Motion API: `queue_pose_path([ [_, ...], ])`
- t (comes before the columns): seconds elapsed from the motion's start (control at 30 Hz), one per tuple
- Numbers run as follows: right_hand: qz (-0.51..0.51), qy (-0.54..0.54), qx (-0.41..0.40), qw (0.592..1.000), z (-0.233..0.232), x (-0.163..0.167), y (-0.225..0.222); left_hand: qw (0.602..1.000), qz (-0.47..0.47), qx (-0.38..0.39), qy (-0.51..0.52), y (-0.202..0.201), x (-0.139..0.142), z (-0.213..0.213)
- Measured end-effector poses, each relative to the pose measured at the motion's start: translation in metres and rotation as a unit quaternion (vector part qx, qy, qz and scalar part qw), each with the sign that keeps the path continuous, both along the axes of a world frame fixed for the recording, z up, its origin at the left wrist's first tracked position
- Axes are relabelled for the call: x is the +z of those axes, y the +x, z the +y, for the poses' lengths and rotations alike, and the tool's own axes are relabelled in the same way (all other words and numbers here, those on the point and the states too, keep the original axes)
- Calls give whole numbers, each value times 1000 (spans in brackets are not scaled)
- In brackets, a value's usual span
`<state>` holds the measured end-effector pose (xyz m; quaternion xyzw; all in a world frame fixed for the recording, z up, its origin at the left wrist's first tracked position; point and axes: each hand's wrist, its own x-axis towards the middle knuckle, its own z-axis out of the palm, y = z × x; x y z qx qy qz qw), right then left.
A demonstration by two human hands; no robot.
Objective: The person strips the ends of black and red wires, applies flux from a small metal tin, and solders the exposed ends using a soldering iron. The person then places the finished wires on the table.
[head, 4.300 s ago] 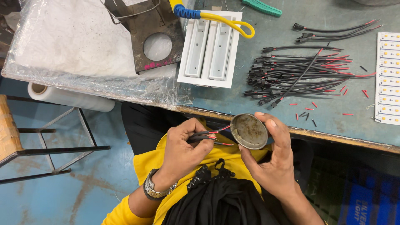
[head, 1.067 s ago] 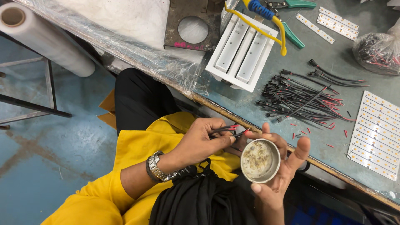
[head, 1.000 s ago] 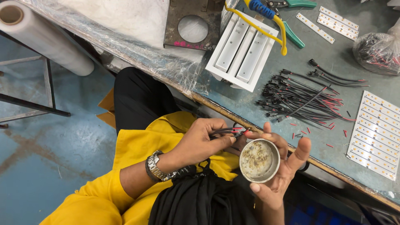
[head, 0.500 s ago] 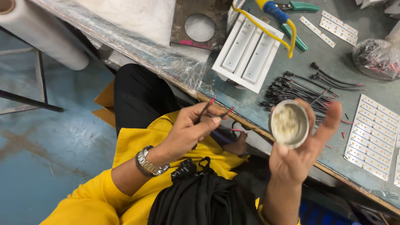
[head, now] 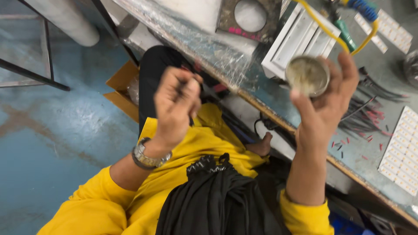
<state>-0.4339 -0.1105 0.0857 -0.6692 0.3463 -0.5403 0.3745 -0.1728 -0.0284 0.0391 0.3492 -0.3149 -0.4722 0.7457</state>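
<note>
Round metal tin (head: pixel 307 76), pale residue inside, gripped by right hand (head: pixel 324 109); left hand (head: pixel 174 106) pinches wires (head: pixel 204 87).

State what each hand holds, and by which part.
The right hand grips a small round tin by its rim and side. The left hand pinches thin wires, blurred, near their ends.

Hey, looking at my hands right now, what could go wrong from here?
1. The right hand holds the open tin by fingertips, tilted, above the bench edge; it may slip or spill paste.
2. The left hand pinches thin wires in a blurred fist; one may drop to the floor.
3. Loose wires and cut bits lie near the edge; an elbow might sweep them off.
</note>
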Motion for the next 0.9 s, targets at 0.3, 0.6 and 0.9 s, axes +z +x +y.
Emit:
queue_pose_path([
  [0.3,218,-128,-110,961,-54,-51,-30,995,-52,64,-59,41,-6,24],
  [0.6,227,-177,-91,953,-61,-59,-39,974,-116,-175,-90,-74,-19,41],
  [0.9,-38,-60,-103,992,56,-53,-61,965,-122,-227,-37,-103,-19,48],
])
